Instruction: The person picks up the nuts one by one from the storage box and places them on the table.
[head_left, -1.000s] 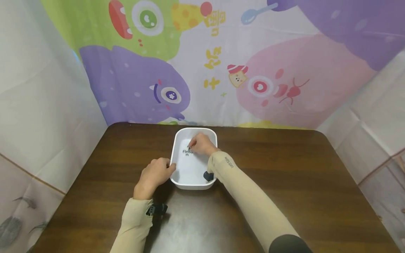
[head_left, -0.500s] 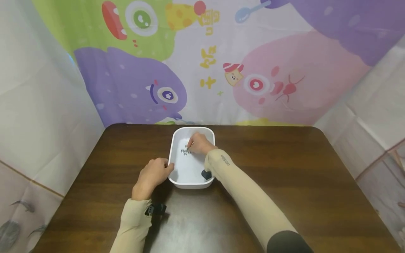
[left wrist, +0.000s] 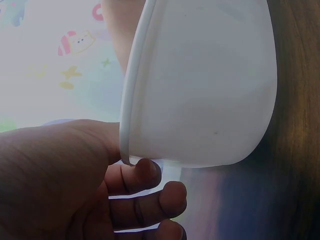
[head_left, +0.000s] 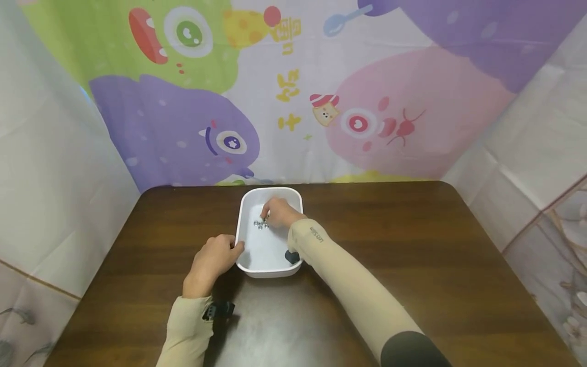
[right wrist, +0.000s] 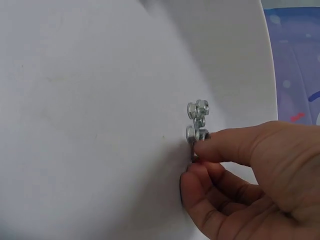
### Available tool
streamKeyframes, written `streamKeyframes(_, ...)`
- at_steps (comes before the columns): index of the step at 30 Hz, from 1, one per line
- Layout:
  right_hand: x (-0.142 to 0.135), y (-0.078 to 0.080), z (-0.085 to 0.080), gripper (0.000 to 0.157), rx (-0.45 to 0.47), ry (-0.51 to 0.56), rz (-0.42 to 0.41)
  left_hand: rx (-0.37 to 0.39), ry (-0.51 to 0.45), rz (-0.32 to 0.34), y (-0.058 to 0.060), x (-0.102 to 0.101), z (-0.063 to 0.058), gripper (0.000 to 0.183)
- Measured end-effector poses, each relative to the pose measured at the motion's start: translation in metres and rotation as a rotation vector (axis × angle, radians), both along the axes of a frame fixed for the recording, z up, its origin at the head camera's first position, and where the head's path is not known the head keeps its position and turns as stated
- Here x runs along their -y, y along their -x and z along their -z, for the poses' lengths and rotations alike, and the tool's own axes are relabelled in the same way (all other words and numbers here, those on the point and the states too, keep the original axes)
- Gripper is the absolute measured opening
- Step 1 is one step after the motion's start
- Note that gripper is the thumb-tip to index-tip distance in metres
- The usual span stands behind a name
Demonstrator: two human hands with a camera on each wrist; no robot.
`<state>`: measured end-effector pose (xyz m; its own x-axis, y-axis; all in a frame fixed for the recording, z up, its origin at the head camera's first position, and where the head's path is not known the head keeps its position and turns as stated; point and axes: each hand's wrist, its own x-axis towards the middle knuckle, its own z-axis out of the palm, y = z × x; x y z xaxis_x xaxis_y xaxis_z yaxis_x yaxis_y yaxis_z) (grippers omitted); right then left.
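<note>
A white rectangular tray [head_left: 264, 260] stands on the table, with several silver flange nuts [head_left: 259, 225] clustered on its floor. My left hand [head_left: 213, 260] grips the tray's left rim, thumb over the edge; in the left wrist view its fingers [left wrist: 172, 200] curl below the outer wall. Inside the tray is my right hand [head_left: 279, 212]. In the right wrist view its thumb and fingers pinch a flange nut [right wrist: 194, 157], mostly hidden by the thumb. Other nuts [right wrist: 198, 109] lie close together just beyond the fingertips.
The dark brown wooden table [head_left: 390, 244] extends to both sides of the tray. Behind it hangs a cartoon-printed cloth [head_left: 293, 153]. A black wrist camera [head_left: 292, 256] on the right arm overlaps the tray's near right corner.
The head view has shifted, so tray and hands appear farther left. The right hand has come slightly lower among the nuts and covers more of them. The left hand keeps its grip on the rim.
</note>
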<state>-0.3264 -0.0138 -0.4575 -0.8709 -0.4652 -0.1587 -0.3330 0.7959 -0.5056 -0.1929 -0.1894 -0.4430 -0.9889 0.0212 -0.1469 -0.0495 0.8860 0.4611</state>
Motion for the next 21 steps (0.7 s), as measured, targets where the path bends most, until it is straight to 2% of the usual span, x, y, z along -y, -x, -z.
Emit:
streamKeyframes(5,0.000,-0.002,-0.001,0.019,0.016,-0.012,0.004,-0.011,-0.006,0.005,-0.001,0.001,0.000,0.032)
streamKeyframes(12,0.000,-0.003,-0.004,0.018,0.024,-0.038,-0.038,-0.015,-0.008,-0.004,-0.002,0.000,-0.001,0.032)
streamKeyframes(21,-0.003,-0.002,-0.015,0.004,0.001,-0.077,-0.090,-0.010,-0.009,-0.001,-0.003,0.000,-0.002,0.032)
